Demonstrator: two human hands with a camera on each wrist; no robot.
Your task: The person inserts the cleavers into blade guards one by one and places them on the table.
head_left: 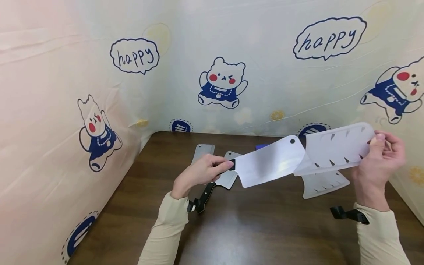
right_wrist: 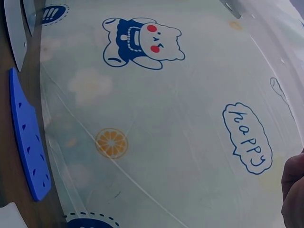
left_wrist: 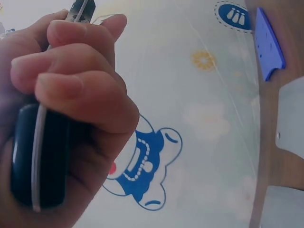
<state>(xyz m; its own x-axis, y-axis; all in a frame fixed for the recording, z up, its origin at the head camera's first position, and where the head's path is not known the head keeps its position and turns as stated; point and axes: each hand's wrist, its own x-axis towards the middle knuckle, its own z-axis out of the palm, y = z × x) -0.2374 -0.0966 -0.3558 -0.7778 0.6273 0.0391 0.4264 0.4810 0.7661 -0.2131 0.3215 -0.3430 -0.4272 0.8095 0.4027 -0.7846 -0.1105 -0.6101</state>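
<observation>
By its black handle point(left_wrist: 38, 161), my left hand point(head_left: 200, 171) grips a cleaver point(head_left: 269, 162), its broad blade raised above the table and pointing right. My right hand point(head_left: 379, 160) pinches the far end of a translucent white blade guard point(head_left: 338, 147) with slits along its edges. The blade's front end meets the guard's left end; whether it is inside or merely overlapping, I cannot tell. In the right wrist view, the guard point(right_wrist: 280, 42) crosses the upper right corner, and only a little of the right hand point(right_wrist: 294, 190) shows.
Two more cleavers lie behind and below my left hand: one blade point(head_left: 203, 150) farther left, another blade point(head_left: 228, 179) nearer. A second white guard point(head_left: 324, 185) lies under the raised one. A blue guard point(right_wrist: 29, 137) lies toward the table's back edge, before a printed curtain point(head_left: 265, 73).
</observation>
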